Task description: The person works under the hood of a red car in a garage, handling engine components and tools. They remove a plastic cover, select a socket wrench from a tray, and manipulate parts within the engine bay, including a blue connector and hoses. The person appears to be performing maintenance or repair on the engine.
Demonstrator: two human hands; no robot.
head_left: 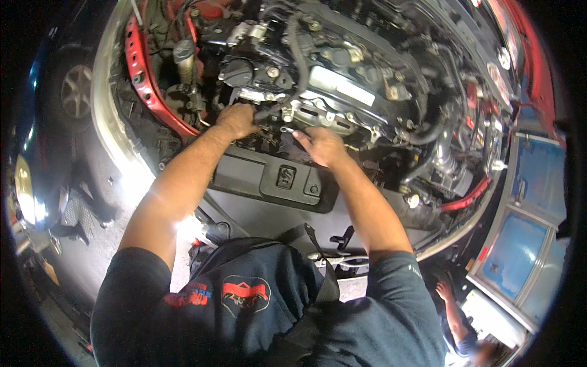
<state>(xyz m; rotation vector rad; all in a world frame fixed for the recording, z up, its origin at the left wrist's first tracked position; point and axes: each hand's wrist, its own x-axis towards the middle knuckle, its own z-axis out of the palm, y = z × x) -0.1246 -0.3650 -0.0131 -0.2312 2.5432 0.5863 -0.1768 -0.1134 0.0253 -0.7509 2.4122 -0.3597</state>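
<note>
In the open engine bay of a red car, both of my hands work at the front side of the engine (342,92). My left hand (239,120) is closed, its fingers curled down beside the engine block below the black oil cap (237,72); what they hold is hidden. To its right, my right hand (322,145) is closed around a small metal wrench, thumb along it. The wrench's bright ring end (286,129) sticks out to the left, just below the metal heat shield (321,115). Most of its shaft is covered by the hand.
A black plastic cover (269,177) spans the front of the bay under my forearms. A red body rail (153,101) runs along the left. A lit work lamp (194,229) shines near my left elbow. Another person (455,324) is at the lower right, near blue-paned doors (513,244).
</note>
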